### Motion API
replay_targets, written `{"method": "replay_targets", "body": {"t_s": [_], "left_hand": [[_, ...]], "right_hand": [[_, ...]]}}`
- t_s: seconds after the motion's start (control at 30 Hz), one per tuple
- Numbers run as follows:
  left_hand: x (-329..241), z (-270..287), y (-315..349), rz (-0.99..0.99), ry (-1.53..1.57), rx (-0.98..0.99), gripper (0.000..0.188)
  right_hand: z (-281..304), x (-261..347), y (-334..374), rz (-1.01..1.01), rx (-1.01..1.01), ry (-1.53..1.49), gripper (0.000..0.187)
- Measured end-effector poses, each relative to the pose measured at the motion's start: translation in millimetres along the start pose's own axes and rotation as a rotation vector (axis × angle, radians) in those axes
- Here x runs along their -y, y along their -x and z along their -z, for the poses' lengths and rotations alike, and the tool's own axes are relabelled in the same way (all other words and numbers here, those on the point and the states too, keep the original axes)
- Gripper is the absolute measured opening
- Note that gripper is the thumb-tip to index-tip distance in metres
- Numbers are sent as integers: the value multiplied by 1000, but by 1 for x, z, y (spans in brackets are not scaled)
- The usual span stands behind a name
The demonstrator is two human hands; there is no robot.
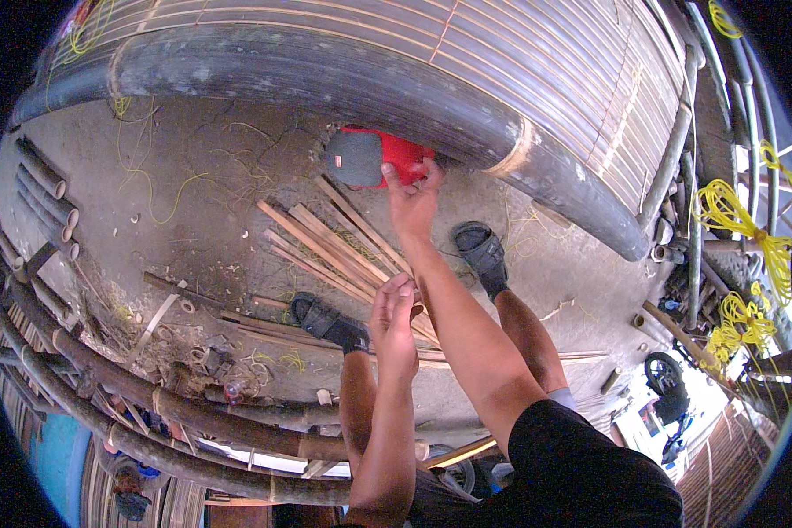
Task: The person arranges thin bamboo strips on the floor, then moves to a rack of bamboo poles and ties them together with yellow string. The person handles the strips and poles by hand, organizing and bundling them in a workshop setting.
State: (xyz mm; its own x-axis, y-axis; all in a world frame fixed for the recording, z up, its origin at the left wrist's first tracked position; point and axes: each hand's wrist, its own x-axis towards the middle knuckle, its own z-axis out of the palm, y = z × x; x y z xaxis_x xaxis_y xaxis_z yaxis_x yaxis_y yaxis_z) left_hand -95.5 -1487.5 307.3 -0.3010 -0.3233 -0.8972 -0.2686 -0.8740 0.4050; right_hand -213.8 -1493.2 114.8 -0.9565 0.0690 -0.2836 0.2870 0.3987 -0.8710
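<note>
My right hand [411,199] reaches forward over a red and dark grey object [354,160] with a rounded grey face, lying on the ground by a thick bamboo pole. The thumb and fingers stand apart in front of its red part; whether they touch it I cannot tell. My left hand [392,319] is closer to me, beside my right forearm, its fingertips pinched together. What is in the pinch, if anything, is too small to make out. Below and left of my hands, several thin split bamboo strips [319,242] fan out over the ground.
The thick dark bamboo pole [326,79] crosses ahead, edging a slatted bamboo panel [537,62]. Cut bamboo tubes [42,180] lie at left. Bundles of yellow cord [739,211] hang at right. Bamboo rails [167,396] run behind my sandalled feet. A motorbike [669,396] stands lower right.
</note>
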Motion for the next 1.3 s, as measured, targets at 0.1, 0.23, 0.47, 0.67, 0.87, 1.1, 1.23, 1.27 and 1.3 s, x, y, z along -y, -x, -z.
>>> {"method": "replay_targets", "body": {"t_s": [0.1,0.23,0.47,0.67,0.87,1.1,1.23,1.27,1.3], "left_hand": [[1,1,0,-2,-2,5,40],[4,2,-3,4,-7,29,41],[2,2,-3,4,-17,17,41],[3,-1,-2,-7,-27,8,40],[5,-3,-1,-36,-17,18,38],[15,-3,-4,-85,-74,41,39],[15,-3,-1,2,-66,24,40],[13,-1,-1,-9,-68,9,41],[11,2,0,-20,-69,-8,41]], "right_hand": [[0,2,1,-6,8,6,73],[1,4,0,-51,15,-31,72],[1,2,-1,-20,12,21,72],[-1,-4,-1,-34,-19,-6,74],[0,-4,-2,-21,-32,34,79],[5,7,-2,-109,-6,76,83],[15,24,-3,104,4,433,89],[16,37,-3,157,112,577,95],[19,51,-5,213,223,719,102]]}}
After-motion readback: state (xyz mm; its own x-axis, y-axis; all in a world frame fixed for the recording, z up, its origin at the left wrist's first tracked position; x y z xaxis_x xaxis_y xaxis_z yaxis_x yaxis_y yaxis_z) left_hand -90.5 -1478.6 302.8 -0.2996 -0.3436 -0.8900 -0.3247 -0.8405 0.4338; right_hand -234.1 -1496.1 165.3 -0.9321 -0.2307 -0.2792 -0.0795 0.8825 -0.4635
